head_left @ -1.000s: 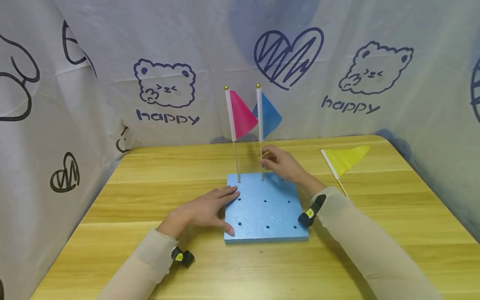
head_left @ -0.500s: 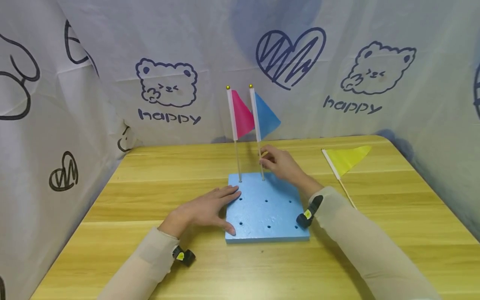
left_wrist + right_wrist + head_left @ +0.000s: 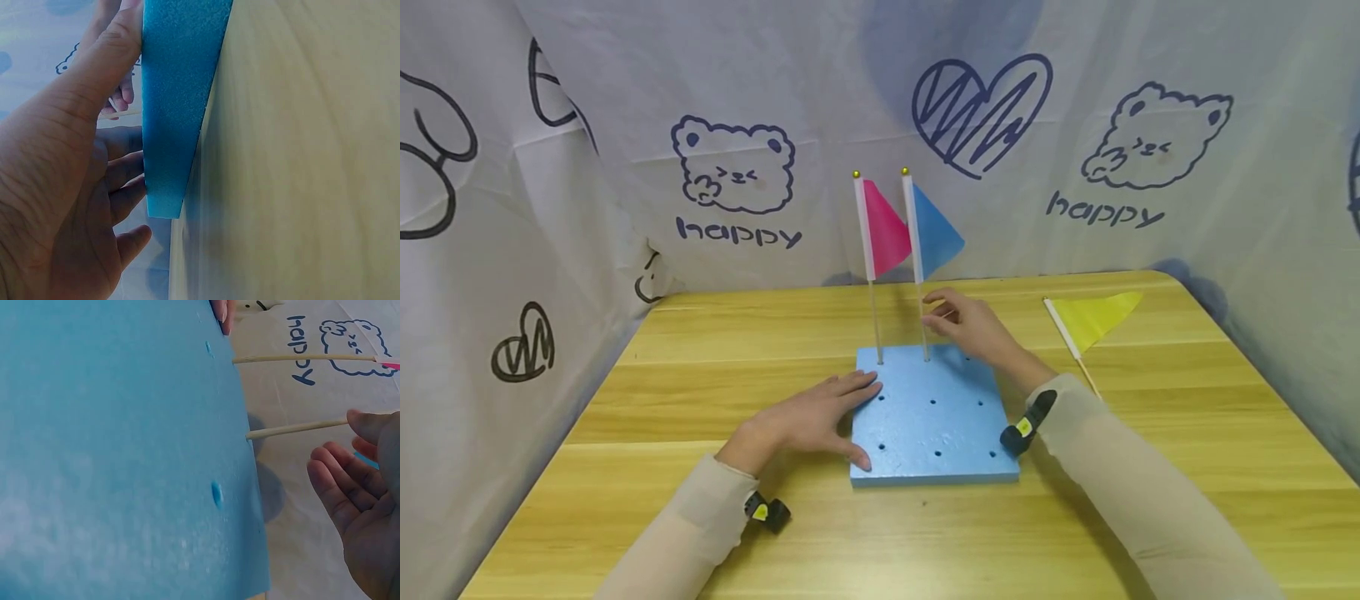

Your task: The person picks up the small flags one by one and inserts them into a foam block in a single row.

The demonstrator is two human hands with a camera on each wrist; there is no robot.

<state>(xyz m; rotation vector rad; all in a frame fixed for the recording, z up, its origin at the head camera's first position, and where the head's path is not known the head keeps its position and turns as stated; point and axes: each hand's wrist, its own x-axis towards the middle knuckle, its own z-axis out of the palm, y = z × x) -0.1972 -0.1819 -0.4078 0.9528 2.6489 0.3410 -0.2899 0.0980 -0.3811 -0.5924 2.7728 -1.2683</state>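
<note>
A blue foam board (image 3: 906, 433) with rows of holes lies on the table. My left hand (image 3: 820, 417) rests on its left edge, fingers spread over the top and thumb at the near corner. A pink flag (image 3: 883, 233) stands in the far-left hole. Beside it a blue flag (image 3: 934, 233) stands in the far-middle hole, leaning slightly left. My right hand (image 3: 973, 329) is just right of the blue flag's wooden stick (image 3: 294, 429), fingers loosely bent and parted from it in the head view. The right wrist view shows the thumb overlapping that stick.
A yellow flag (image 3: 1090, 321) lies on the wooden table (image 3: 700, 358) to the right, its stick's lower end hidden behind the right sleeve. A white cloth (image 3: 820, 100) with bear and heart drawings hangs behind the table and along its sides.
The blue flag tilted left, then came back a little. My right fingers, earlier pinching its stick, have loosened and shifted slightly right. My left hand stays on the board.
</note>
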